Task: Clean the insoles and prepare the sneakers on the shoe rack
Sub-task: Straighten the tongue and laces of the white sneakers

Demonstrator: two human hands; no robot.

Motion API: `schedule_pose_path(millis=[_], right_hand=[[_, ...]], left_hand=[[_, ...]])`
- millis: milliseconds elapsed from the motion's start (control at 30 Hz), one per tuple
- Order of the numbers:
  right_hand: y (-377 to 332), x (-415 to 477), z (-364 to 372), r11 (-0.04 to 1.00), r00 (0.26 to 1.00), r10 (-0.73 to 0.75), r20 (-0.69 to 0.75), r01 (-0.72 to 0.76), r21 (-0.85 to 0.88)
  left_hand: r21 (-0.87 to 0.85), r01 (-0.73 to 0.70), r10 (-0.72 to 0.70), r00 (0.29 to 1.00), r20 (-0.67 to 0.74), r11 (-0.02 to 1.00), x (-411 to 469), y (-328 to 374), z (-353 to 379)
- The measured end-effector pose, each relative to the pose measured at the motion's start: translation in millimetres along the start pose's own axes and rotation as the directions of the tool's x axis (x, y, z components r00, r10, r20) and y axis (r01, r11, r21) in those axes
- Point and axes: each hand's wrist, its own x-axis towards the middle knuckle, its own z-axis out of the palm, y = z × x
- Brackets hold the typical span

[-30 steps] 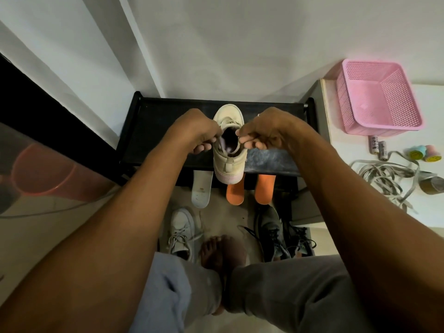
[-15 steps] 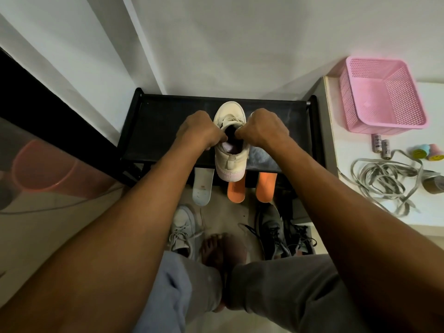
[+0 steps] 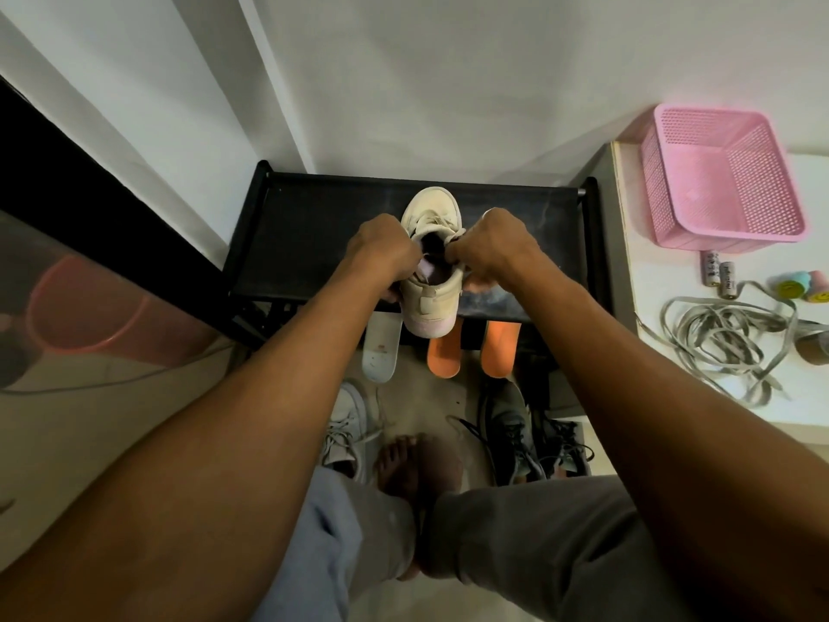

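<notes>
Cream sneaker (image 3: 433,298) mid-frame on black shoe rack (image 3: 314,235), left hand (image 3: 381,249) and right hand (image 3: 493,244) tight on its collar.

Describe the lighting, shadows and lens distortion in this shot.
Head view: dim, warm light; the wide lens bends the wall edges and swells the forearms at the bottom. Head view: the opening of the sneaker, gripped by the left hand and right hand, is in deep shadow. Head view: the black shoe rack shows a pale sheen by the right hand; the pink basket is well lit.
</notes>
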Motion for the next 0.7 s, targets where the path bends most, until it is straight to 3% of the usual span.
schedule_pose_path(millis=[333,533,700], right_hand=[[-55.4,-9.6,56.5,0.919,0.971,-0.24,0.015,0.222,0.326],[-92.6,-7.7,109.0,0.863,0.931,-0.364,0.017,0.33,0.382],[-103.5,-0.4,135.4,0.847,0.924,-0.382,0.022,0.341,0.408]], left_hand=[[-0.036,0.056,-0.064,0.956,-0.285,0.998,12.7,-47.6,-68.6],[-0.088,0.133,-0.158,0.881,-0.446,0.987,28.0,-83.5,-103.2],[-0.155,0.155,-0.215,0.812,-0.542,0.976,37.3,-100.6,-102.7]])
